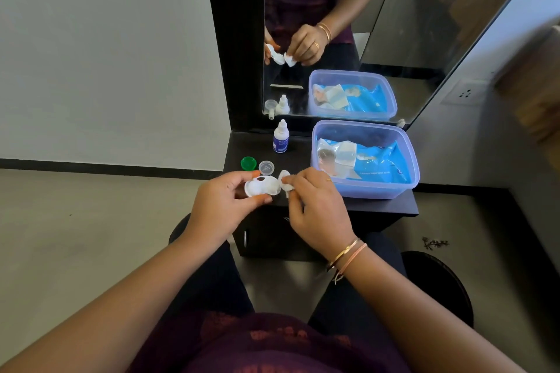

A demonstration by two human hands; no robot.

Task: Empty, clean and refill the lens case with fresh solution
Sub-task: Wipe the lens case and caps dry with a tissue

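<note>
My left hand (pixel 225 201) holds the white lens case (pixel 262 186) by its edges, with both wells uncapped and facing up. My right hand (pixel 315 206) pinches a small white wipe (pixel 285 181) just right of the case, touching its right end. A green cap (pixel 248 163) and a clear cap (pixel 266 167) lie on the dark shelf (pixel 378 206) behind the case. The solution bottle (pixel 281 137), white with a blue label, stands upright farther back, close to the mirror.
A clear plastic box (pixel 365 188) holding a blue wet-wipes pack (pixel 369 163) sits on the shelf's right side. A tall mirror (pixel 394 24) stands behind the shelf and reflects the hands and objects. A dark round stool (pixel 436 285) is at lower right on the floor.
</note>
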